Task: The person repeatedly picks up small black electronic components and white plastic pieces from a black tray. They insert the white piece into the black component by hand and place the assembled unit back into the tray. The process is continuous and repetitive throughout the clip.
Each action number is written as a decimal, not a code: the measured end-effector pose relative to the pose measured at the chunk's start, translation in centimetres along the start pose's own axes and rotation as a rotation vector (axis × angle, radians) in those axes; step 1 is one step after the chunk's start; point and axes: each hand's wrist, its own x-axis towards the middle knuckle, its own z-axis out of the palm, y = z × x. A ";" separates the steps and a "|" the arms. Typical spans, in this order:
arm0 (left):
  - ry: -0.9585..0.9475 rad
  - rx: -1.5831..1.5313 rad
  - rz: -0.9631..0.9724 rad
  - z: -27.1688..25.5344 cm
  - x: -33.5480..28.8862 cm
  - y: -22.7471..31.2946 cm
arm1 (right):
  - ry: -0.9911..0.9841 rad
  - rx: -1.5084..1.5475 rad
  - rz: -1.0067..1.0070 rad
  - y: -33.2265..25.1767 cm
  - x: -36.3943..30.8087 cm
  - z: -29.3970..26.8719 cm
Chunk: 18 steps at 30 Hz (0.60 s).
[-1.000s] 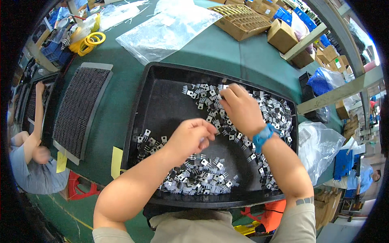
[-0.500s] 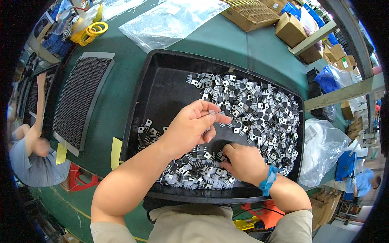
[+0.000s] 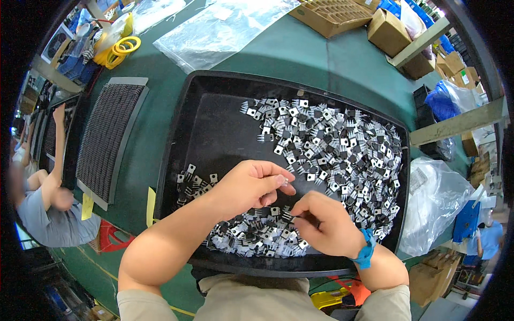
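Note:
A black tray (image 3: 214, 115) in front of me holds many small black transistors with silvery tabs and legs. Most form a large heap (image 3: 348, 147) at the right, with another heap (image 3: 257, 235) along the near side. Over the tray's middle, my left hand (image 3: 254, 184) is closed in a pinch; a small silvery bit, seemingly part of a transistor (image 3: 285, 182), shows at its fingertips. My right hand (image 3: 327, 223), with a blue band (image 3: 366, 248) at its wrist, pinches a transistor (image 3: 288, 215) between thumb and forefinger, just above the near heap.
Left of the tray lies a panel (image 3: 110, 142) filled with rows of small dark parts. Clear plastic bags lie beyond the tray (image 3: 225, 32) and to its right (image 3: 433, 203). Yellow rings (image 3: 124, 47) and cardboard boxes (image 3: 388, 33) stand farther back. Another person (image 3: 53, 214) sits at the left.
My left hand has come down nearer to my right hand. The right hand has lifted from the heap with a transistor in its fingertips. The view has shifted slightly.

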 end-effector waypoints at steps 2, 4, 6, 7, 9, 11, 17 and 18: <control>-0.014 -0.003 -0.009 0.1 0.0 0.0 | 0.115 0.079 0.016 0.1 -0.1 -0.2; 0.009 0.019 -0.022 0.7 -0.1 0.3 | 0.249 0.141 0.129 0.2 -0.3 -0.1; -0.008 0.057 -0.029 0.8 -0.1 0.3 | 0.296 0.078 0.083 0.1 -0.2 -0.4; -0.013 0.094 -0.042 0.9 -0.3 0.6 | 0.291 0.045 0.030 0.3 -0.1 -0.6; -0.024 0.046 -0.034 0.6 -0.2 0.3 | 0.246 -0.003 -0.029 0.3 0.0 -0.8; -0.041 0.012 -0.014 0.4 0.0 0.0 | 0.173 -0.037 -0.042 -0.1 0.0 -1.0; -0.055 -0.009 0.064 0.2 -0.1 -0.3 | 0.190 0.053 0.010 -0.1 -0.2 -0.6; -0.043 0.008 0.075 0.2 -0.1 -0.3 | 0.222 0.148 0.046 0.2 -0.4 -0.5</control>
